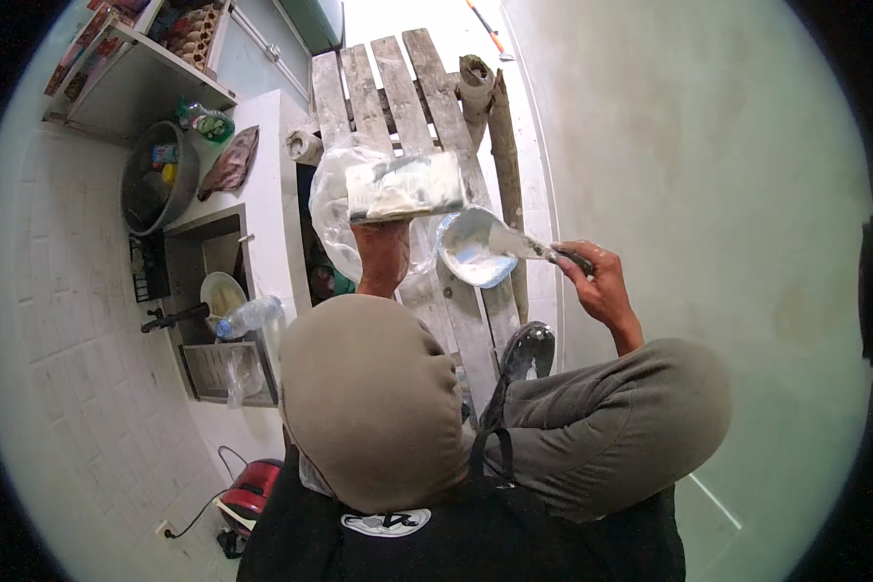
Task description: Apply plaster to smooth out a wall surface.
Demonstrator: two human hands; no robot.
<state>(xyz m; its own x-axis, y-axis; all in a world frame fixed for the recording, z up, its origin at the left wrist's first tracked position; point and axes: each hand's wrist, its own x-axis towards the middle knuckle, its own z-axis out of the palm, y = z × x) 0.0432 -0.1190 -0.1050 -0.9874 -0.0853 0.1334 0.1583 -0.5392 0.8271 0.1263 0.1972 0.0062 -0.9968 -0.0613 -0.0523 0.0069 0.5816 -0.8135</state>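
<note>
A pale plastered wall point(708, 175) fills the right side; wooden planks point(398, 78) lie below. The right hand point(601, 281) has its fingers closed around the handle of a trowel point(475, 247), whose blade is coated with white plaster. The left hand point(383, 257) grips a flat board point(404, 186) from beneath, just left of the trowel. A sink point(218, 291) stands farther left.

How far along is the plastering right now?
Looks done: the wall shows a pale, patchy coat. In hand: the left hand holds a loaded board; the right hand holds a trowel smeared white. Left: that plaster is not yet applied.
</note>
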